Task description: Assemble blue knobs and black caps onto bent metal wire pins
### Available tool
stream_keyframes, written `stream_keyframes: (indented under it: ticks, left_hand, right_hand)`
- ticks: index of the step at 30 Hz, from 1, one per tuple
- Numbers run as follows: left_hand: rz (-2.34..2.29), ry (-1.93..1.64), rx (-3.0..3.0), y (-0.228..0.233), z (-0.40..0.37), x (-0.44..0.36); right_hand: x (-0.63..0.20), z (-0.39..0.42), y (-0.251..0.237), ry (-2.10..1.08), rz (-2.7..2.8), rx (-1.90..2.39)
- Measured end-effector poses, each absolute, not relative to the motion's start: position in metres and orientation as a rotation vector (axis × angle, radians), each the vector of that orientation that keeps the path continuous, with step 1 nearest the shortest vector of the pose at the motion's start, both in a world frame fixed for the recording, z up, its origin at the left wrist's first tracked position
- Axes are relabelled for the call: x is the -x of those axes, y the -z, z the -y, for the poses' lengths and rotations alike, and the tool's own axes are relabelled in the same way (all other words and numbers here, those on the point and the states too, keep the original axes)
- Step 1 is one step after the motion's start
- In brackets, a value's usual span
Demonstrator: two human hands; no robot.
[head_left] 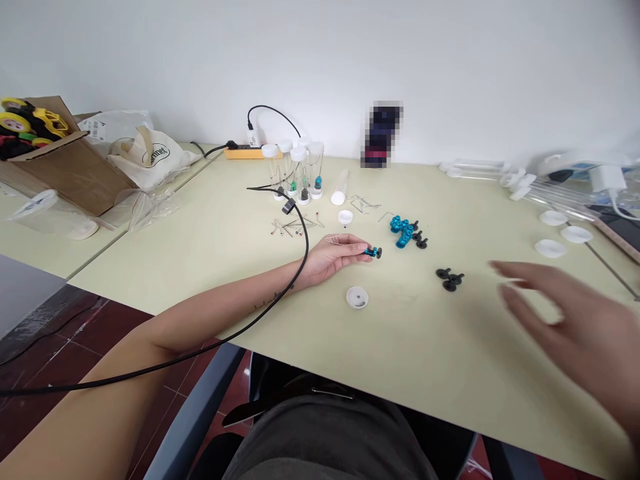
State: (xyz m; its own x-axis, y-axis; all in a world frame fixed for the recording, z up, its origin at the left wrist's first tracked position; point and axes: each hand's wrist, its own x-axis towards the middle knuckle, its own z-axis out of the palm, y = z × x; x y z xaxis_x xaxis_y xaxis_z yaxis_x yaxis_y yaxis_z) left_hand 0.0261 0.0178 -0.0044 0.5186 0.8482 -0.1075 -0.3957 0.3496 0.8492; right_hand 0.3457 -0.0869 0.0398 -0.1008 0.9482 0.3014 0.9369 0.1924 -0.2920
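My left hand [336, 258] rests on the table, its fingers closed on a small blue and black metal part [373, 253]. To the right, my right hand [575, 320] is blurred by motion above the table; its thumb and fingers are apart and nothing shows between them. Several black disc-shaped pieces with short stems [450, 280] lie nearest to it. Beyond my left hand are blue metal pieces [403, 230] and more black stemmed discs [421, 241]. A shallow white cap [357, 297] holding tiny dark bits sits in front of my left hand.
Clear tubes with white caps [299, 167] stand at the back. Hex keys [364, 205] and thin metal pieces [290, 227] lie nearby. White caps [553, 249] and empty tubes [555, 197] are at right. A black cable [260, 307] crosses over my left forearm. A cardboard box [70, 173] stands left.
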Motion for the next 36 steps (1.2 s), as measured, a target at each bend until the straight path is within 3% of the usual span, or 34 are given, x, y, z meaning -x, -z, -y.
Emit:
stream_keyframes:
  ticks: [5,9,21,36]
  left_hand:
    - [-0.623,-0.880,-0.858,0.004,-0.018,-0.027]
    - [-0.634,-0.877,-0.853,0.003,-0.017,-0.027]
    - [-0.622,-0.872,-0.859,0.002,-0.017,-0.027]
    - [-0.612,-0.877,-0.872,0.002,-0.017,-0.027]
  right_hand:
    - [-0.258,0.075,-0.020,-0.475,2.446,1.279]
    - [-0.235,0.065,-0.008,-0.519,2.497,1.098]
    - [-0.242,0.062,-0.008,-0.769,2.304,1.282]
    - [-0.240,0.061,-0.011,-0.776,2.308,1.279]
